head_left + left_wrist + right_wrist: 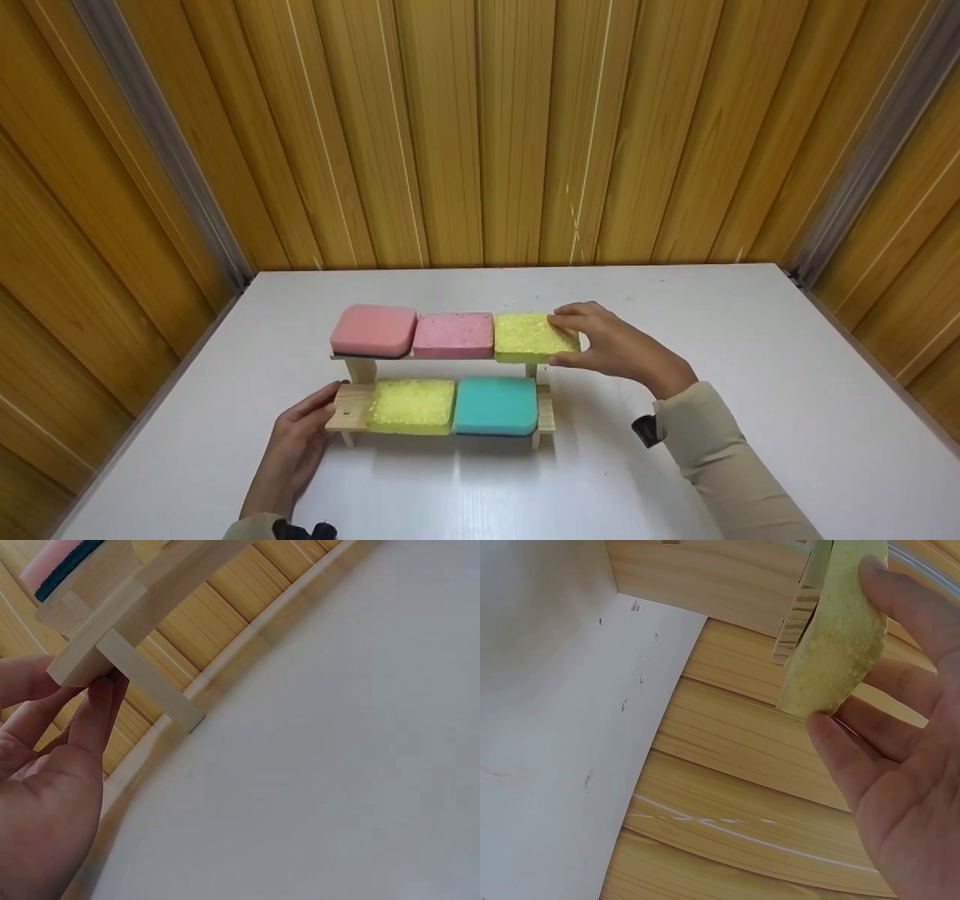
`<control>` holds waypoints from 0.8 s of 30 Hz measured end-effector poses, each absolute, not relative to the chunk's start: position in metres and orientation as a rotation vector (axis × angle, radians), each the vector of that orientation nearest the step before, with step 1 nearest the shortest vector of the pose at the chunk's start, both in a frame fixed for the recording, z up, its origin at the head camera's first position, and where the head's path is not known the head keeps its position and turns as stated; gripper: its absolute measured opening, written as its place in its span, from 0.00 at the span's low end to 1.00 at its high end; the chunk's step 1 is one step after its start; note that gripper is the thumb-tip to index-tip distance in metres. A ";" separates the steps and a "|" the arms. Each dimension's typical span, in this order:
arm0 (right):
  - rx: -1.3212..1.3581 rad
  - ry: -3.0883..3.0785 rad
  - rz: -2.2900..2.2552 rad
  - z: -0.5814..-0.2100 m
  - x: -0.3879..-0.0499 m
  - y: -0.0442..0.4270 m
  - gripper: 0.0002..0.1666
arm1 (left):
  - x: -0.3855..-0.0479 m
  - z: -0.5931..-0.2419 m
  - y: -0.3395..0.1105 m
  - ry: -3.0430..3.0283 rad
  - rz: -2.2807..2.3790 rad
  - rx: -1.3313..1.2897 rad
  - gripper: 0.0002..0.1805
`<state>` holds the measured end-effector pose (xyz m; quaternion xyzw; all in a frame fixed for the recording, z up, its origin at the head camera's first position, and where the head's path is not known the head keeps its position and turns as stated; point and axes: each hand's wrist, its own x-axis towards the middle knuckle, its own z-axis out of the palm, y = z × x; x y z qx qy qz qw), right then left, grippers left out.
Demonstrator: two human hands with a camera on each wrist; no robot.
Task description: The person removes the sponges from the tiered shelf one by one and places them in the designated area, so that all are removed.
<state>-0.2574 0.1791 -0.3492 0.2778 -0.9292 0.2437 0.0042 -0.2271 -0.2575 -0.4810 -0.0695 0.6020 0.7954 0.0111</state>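
Observation:
A small two-tier wooden stand [354,403] carries sponges on both steps. My right hand [621,346] grips the yellow sponge [527,336] at the right end of the upper step, thumb at its front and fingers at its back. In the right wrist view, the fingertips press this sponge's edges [840,645] beside the wooden board. My left hand [294,441] pinches the left end of the lower step; the left wrist view has its fingers [91,716] under the board [97,634].
The upper step also holds a salmon-pink sponge [375,330] and a speckled pink one [454,334]. Below lie another yellow sponge [412,406] and a turquoise one [496,406]. The white table [225,375] meets wood-patterned walls [510,135] at the back and sides.

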 end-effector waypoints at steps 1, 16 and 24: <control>0.872 -2.911 0.763 -0.349 -0.258 0.179 0.40 | -0.227 -0.481 -0.258 1.879 2.481 -0.218 0.28; 0.891 -2.868 0.797 -0.349 -0.259 0.192 0.36 | -0.229 -0.482 -0.257 1.897 2.464 -0.231 0.29; 0.911 -2.846 0.792 -0.350 -0.261 0.202 0.36 | -0.227 -0.481 -0.258 1.842 2.492 -0.248 0.28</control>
